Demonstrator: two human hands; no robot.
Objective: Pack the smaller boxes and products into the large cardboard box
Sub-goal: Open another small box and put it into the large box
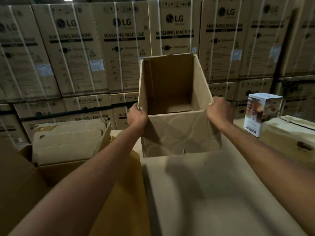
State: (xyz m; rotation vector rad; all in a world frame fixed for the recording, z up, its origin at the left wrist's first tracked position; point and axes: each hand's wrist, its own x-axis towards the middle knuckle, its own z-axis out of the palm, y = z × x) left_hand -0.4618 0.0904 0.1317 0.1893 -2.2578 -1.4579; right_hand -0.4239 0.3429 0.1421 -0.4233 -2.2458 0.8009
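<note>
The large cardboard box stands upright, mouth up, at the far edge of the counter, and nothing shows inside it. 2 hands hold it: the left hand and right hand are each curled over a near rim corner. 1 printed product box stands upright to the right, nearer the right hand. Strapped washing machine cartons wall the room.

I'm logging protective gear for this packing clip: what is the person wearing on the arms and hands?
Nothing visible: the left hand and right hand have no gloves, and no sleeve, watch or bracelet shows anywhere along the arms up to the frame edge.
</note>
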